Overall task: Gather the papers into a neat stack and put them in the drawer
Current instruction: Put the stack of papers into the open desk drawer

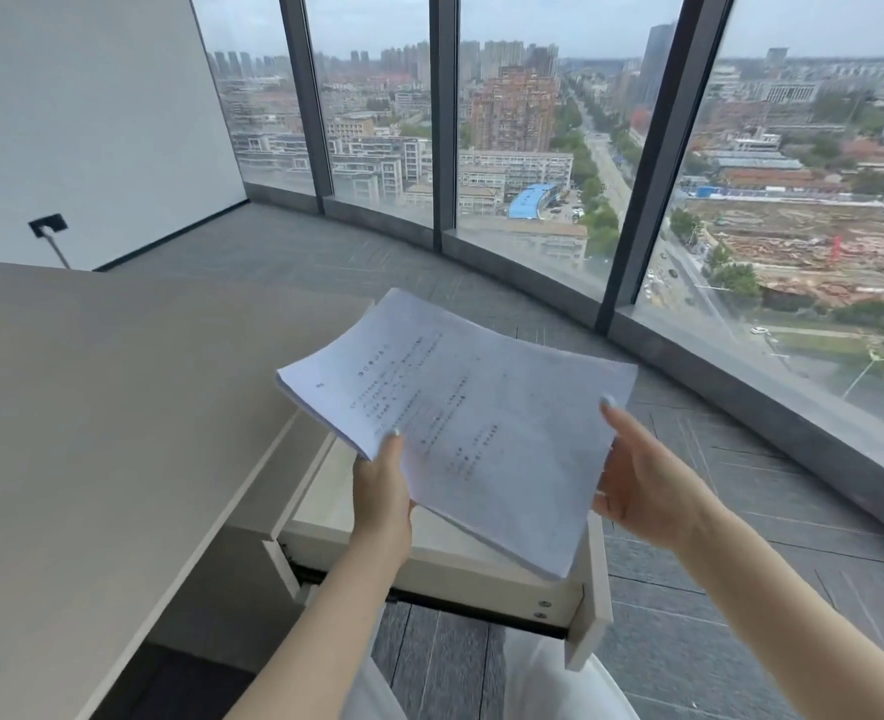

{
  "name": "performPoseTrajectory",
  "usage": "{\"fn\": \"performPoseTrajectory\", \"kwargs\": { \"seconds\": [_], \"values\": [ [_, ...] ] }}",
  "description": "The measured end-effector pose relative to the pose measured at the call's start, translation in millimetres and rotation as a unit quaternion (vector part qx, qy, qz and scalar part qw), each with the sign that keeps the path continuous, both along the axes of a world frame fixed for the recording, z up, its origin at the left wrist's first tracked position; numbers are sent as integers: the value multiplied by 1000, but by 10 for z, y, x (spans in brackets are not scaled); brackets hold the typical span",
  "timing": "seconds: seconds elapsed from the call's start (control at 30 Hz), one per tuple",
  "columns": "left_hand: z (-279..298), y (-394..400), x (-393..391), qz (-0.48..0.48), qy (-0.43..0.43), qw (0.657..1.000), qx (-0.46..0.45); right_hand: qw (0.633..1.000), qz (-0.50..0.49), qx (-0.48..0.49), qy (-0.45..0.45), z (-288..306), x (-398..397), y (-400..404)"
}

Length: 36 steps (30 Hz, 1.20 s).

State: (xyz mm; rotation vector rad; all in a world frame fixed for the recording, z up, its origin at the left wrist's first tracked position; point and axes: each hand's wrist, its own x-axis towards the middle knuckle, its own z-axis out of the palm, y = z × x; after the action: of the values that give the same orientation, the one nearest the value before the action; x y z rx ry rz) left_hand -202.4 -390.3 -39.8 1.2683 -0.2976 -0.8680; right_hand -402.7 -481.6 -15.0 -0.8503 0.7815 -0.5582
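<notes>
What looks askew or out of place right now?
Nothing is spilled or damaged. The white printed paper stack, held by the left hand and right hand, is tilted and rotated relative to the open beige drawer below it, with slightly uneven sheet edges.

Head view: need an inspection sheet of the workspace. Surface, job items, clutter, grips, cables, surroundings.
Surface: desk, beige top, bare where visible.
Job items: papers gathered in one stack, held in the air above the drawer; drawer pulled open, inside mostly hidden by the stack.
Clutter: nothing seen.
Grips: left hand pinches the stack's near left edge, thumb on top; right hand holds the right edge, thumb on top.
Cables: one thin lead runs down from a black wall socket behind the desk.
Surroundings: curved floor-to-ceiling windows with a city view, grey tiled floor, white wall at left.
</notes>
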Motion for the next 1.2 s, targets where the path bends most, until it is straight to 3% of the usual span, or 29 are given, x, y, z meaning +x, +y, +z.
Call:
{"fn": "performPoseTrajectory", "kwargs": {
  "seconds": [0.13, 0.23, 0.3, 0.37, 0.4, 0.43, 0.57, 0.73, 1.2],
  "values": [
    [-150, 4, -62, -15, -62, 998, 25, 990, -80, -56, 105, -254, 212, -38],
    [-233, 70, -10, -111, -197, 973, 51, 976, -117, -92, 156, -326, 285, -165],
    [-400, 136, 92, -195, -345, 906, 146, 970, -125, -110, 179, -388, 295, -273],
    [-637, 230, 214, -239, -514, 778, 270, 965, -126, -116, 201, -434, 301, -371],
    [-733, 291, 248, -243, -554, 734, 309, 963, -124, -116, 210, -471, 304, -427],
    [-828, 357, 275, -239, -572, 712, 331, 962, -121, -112, 218, -512, 317, -480],
    [-1082, 617, 344, -196, -584, 705, 351, 957, -96, -101, 255, -683, 475, -604],
    [-1154, 712, 340, -240, -596, 669, 373, 950, -66, -115, 284, -868, 808, -641],
    [-1184, 764, 424, -265, -577, 682, 363, 913, -53, -47, 401, -1570, 1025, -819]
  ]
}}
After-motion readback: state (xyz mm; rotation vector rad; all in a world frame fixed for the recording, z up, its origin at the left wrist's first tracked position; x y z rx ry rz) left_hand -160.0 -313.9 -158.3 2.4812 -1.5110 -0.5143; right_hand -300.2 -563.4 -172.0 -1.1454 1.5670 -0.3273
